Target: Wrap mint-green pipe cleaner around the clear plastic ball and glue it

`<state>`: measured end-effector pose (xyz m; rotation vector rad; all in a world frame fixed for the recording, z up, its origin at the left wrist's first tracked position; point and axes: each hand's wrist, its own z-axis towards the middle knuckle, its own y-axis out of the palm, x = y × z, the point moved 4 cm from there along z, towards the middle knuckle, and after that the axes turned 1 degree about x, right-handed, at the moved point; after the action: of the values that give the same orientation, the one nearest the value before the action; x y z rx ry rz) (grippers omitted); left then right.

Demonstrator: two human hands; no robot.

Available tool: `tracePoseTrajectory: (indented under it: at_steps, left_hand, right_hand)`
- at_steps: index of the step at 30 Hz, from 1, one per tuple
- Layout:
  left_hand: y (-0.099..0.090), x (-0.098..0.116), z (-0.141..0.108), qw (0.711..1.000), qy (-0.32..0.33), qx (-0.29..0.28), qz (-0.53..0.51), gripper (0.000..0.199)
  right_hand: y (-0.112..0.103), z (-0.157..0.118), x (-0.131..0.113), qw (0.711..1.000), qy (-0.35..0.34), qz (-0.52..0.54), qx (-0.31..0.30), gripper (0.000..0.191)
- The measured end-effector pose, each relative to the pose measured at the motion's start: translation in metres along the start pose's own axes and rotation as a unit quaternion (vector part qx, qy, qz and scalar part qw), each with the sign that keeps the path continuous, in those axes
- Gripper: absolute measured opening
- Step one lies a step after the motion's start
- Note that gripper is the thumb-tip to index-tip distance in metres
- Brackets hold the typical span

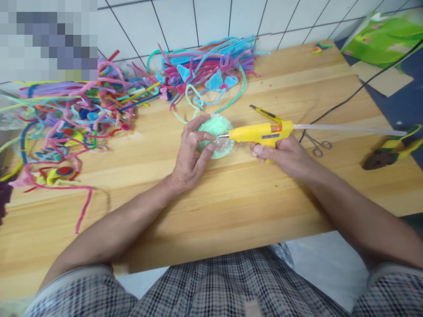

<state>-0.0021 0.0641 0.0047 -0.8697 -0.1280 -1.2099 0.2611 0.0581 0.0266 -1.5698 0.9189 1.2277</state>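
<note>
My right hand [276, 152] is wrapped round the grip of a yellow glue gun [254, 132], with a long clear glue stick [346, 129] sticking out of its back. The gun's metal nozzle points left and meets a round mint-green coil of pipe cleaner [216, 122]. My left hand [194, 149] grips this coil from its left side, thumb and fingers closed on its edge. Near the nozzle, the coil's middle looks shiny and clear; whether that is glue or plastic I cannot tell.
Heaps of coloured pipe cleaners [211, 57] line the wall and the left side. Beyond the gun lies a yellow utility knife [266, 113]. Scissors [317, 145], pliers [383, 158] and a black cord [346, 97] are on the right, with a green bag [380, 39] past the table edge.
</note>
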Motion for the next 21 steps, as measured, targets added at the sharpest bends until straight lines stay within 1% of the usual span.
tracePoseTrajectory:
  at_steps: [4,13,18,21]
  left_hand:
    - [-0.0005,0.0016,0.0011,1.000,0.008,0.005,0.008,0.020]
    - [0.0006,-0.0005,-0.0002,1.000,0.003,0.003,0.005,0.021]
    - [0.0002,-0.0002,-0.0002,1.000,-0.001,0.000,0.004,0.023]
    - [0.0000,0.0000,-0.0001,1.000,-0.003,0.000,0.003,0.023]
  right_hand:
    - [-0.0005,-0.0008,0.0026,1.000,0.006,-0.003,0.005,0.039]
    - [0.0001,-0.0005,0.0018,1.000,0.015,0.001,-0.002,0.040]
    - [-0.0006,-0.0006,0.0026,1.000,0.014,-0.004,0.001,0.039]
    - [0.0001,-0.0006,0.0010,1.000,0.005,-0.009,0.000,0.041]
